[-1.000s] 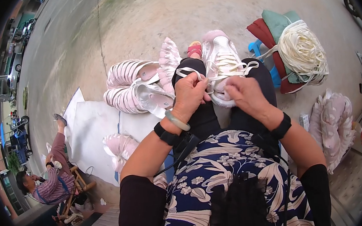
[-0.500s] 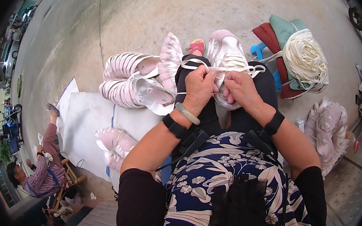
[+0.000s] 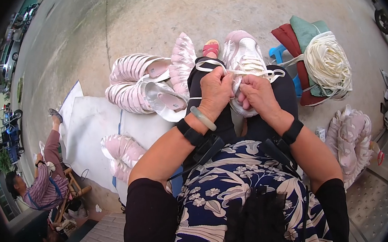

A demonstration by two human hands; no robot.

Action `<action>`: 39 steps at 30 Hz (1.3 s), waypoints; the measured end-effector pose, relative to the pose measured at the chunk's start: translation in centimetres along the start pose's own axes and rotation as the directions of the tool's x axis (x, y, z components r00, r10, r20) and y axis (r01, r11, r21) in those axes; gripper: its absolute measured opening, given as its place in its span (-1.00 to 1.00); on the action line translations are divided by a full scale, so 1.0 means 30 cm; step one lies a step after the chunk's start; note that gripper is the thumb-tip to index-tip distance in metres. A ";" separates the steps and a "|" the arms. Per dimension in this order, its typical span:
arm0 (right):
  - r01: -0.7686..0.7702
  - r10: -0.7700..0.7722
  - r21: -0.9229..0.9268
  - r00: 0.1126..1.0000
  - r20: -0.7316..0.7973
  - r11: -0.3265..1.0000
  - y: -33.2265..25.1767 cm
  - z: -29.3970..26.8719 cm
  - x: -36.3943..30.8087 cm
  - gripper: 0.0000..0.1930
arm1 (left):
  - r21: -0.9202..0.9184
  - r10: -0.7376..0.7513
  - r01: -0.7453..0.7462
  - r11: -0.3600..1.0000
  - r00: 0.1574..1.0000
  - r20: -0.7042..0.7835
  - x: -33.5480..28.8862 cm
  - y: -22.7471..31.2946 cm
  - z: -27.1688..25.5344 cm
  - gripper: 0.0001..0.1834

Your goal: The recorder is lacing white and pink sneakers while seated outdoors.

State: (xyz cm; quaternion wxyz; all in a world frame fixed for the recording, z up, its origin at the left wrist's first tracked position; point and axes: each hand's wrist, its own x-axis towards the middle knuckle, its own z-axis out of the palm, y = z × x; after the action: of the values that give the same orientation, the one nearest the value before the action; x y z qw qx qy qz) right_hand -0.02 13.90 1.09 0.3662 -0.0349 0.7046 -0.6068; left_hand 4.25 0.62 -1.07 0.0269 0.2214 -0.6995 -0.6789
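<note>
My left hand (image 3: 216,88) has slid closer to my right hand (image 3: 257,94); both now pinch the lace (image 3: 250,72) over the shoe (image 3: 243,58) on my lap, probably drawing it snug, though fingers hide the knot.

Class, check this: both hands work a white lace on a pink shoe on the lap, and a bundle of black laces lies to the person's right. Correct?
Not quite. In the head view the bundle of laces is cream-white, not black. The rest holds: left hand and right hand work the white lace on the pink shoe.
</note>
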 end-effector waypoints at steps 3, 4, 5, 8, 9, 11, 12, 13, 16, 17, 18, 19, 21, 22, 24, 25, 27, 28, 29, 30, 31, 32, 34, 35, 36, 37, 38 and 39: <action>0.040 -0.039 0.031 0.999 -0.018 0.999 0.014 0.008 0.006 -0.87 | 0.259 0.346 -0.325 0.909 0.938 -0.037 0.010 -0.017 0.008 -0.81; 0.041 -0.040 0.033 0.999 -0.020 0.999 0.014 0.004 0.005 -0.87 | 0.338 0.429 -0.398 0.853 0.903 -0.017 0.010 -0.006 0.010 -0.78; 0.040 -0.039 0.037 0.999 -0.015 0.999 0.013 0.000 0.003 -0.87 | 0.412 0.507 -0.466 0.783 0.862 0.010 0.008 0.005 0.012 -0.76; 0.024 -0.024 0.030 1.000 0.004 0.999 -0.001 -0.005 0.004 -0.87 | 0.403 0.494 -0.453 0.795 0.870 0.003 -0.018 0.025 0.008 -0.74; 0.005 -0.006 0.014 1.000 0.021 1.000 -0.004 -0.006 0.004 -0.87 | 0.405 0.494 -0.455 0.793 0.869 0.007 -0.023 0.025 0.007 -0.74; 0.003 -0.003 -0.007 1.000 0.004 1.000 0.002 -0.002 0.007 -0.87 | 0.429 0.413 -0.367 0.825 0.911 -0.015 -0.030 0.022 0.005 -0.73; 0.001 -0.002 -0.032 1.000 -0.009 0.999 0.005 -0.001 0.007 -0.87 | 0.390 0.340 -0.307 0.868 0.940 -0.017 -0.025 0.026 0.001 -0.74; 0.005 -0.006 -0.027 1.000 -0.010 1.000 0.010 -0.004 0.003 -0.87 | 0.394 0.343 -0.310 0.865 0.939 -0.014 -0.027 0.027 0.004 -0.74; 0.010 -0.012 -0.039 0.999 -0.036 0.999 0.029 -0.030 -0.025 -0.86 | -0.136 -0.019 0.013 0.991 0.999 -0.046 -0.037 0.043 0.014 -0.81; 0.062 -0.063 -0.080 0.998 -0.009 0.995 0.041 -0.057 -0.046 -0.85 | -0.131 -0.019 0.013 0.991 0.999 -0.040 -0.042 0.040 0.016 -0.81; 0.116 -0.115 -0.120 0.993 0.020 0.986 0.051 -0.089 -0.068 -0.84 | -0.218 -0.044 0.041 0.975 0.999 -0.010 -0.045 0.035 0.014 -0.82; 0.095 -0.093 -0.164 0.995 0.023 0.982 0.056 -0.124 -0.096 -0.84 | -0.303 -0.068 0.070 0.951 0.998 0.016 -0.047 0.033 0.006 -0.83; 0.079 -0.077 -0.183 0.997 0.018 0.980 0.081 -0.203 -0.166 -0.84 | -0.304 -0.097 0.091 0.948 0.995 -0.007 -0.048 0.032 -0.016 -0.84; 0.072 -0.078 -0.236 0.997 -0.017 0.969 0.084 -0.242 -0.206 -0.83 | -0.312 -0.129 0.113 0.943 0.991 -0.029 -0.050 0.033 -0.023 -0.85; 0.021 -0.034 -0.187 0.997 -0.069 0.982 0.133 -0.336 -0.261 -0.87 | -0.298 -0.126 0.113 0.948 0.992 -0.026 -0.060 0.045 -0.023 -0.85; 0.022 -0.035 -0.183 0.997 -0.070 0.983 0.153 -0.375 -0.274 -0.87 | -0.287 -0.128 0.118 0.951 0.992 -0.015 -0.061 0.047 -0.020 -0.85; -0.027 0.018 -0.061 0.990 -0.140 0.998 0.172 -0.415 -0.290 -0.90 | -0.265 -0.136 0.132 0.955 0.991 0.005 -0.061 0.045 -0.023 -0.86; -0.011 0.007 -0.031 0.992 -0.124 0.999 0.170 -0.416 -0.286 -0.92 | -0.245 -0.144 0.145 0.959 0.989 0.024 -0.062 0.044 -0.025 -0.86; -0.012 0.009 -0.024 0.992 -0.125 1.000 0.167 -0.405 -0.276 -0.92 | -0.239 -0.146 0.148 0.960 0.989 0.025 -0.068 0.042 -0.026 -0.86; 0.067 -0.079 -0.095 0.989 -0.124 0.993 0.158 -0.397 -0.268 -0.92 | -0.235 -0.099 0.087 0.968 0.994 -0.042 -0.075 0.050 -0.018 -0.86; 0.144 -0.165 -0.165 0.979 -0.117 0.976 0.153 -0.398 -0.260 -0.93 | -0.226 -0.052 0.026 0.974 0.993 -0.110 -0.083 0.058 -0.011 -0.85; 0.220 -0.261 -0.294 0.960 -0.106 0.930 0.166 -0.406 -0.242 -0.92 | -0.114 0.015 -0.032 0.993 0.988 -0.151 -0.091 0.068 -0.004 -0.85; 0.362 -0.442 -0.399 0.888 -0.125 0.842 0.142 -0.375 -0.197 -0.91 | -0.070 0.118 -0.123 0.990 0.991 -0.069 -0.115 0.075 0.007 -0.87; 0.477 -0.605 -0.508 0.788 -0.115 0.717 0.130 -0.356 -0.176 -0.89 | -0.042 0.214 -0.214 0.976 0.977 0.011 -0.125 0.073 0.016 -0.90; 0.479 -0.607 -0.503 0.786 -0.120 0.720 0.116 -0.335 -0.158 -0.89 | 0.104 0.217 -0.226 0.969 0.972 0.094 -0.135 0.067 0.022 -0.93; 0.489 -0.618 -0.484 0.772 -0.148 0.726 0.108 -0.321 -0.136 -0.88 | 0.193 0.274 -0.302 0.933 0.948 0.161 -0.141 0.076 0.057 -0.91; 0.500 -0.630 -0.466 0.756 -0.176 0.730 0.100 -0.313 -0.117 -0.86 | 0.224 0.281 -0.322 0.920 0.939 0.200 -0.130 0.071 0.092 -0.89; 0.504 -0.634 -0.462 0.752 -0.180 0.729 0.092 -0.302 -0.099 -0.86 | 0.258 0.287 -0.344 0.903 0.929 0.234 -0.120 0.064 0.120 -0.87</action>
State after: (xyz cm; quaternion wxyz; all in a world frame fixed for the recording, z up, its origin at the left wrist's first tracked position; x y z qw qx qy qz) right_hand -1.83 23.61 0.03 0.0230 -0.2227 0.8136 -0.5365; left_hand 5.75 5.21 1.44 0.0366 0.0401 -0.8187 -0.5716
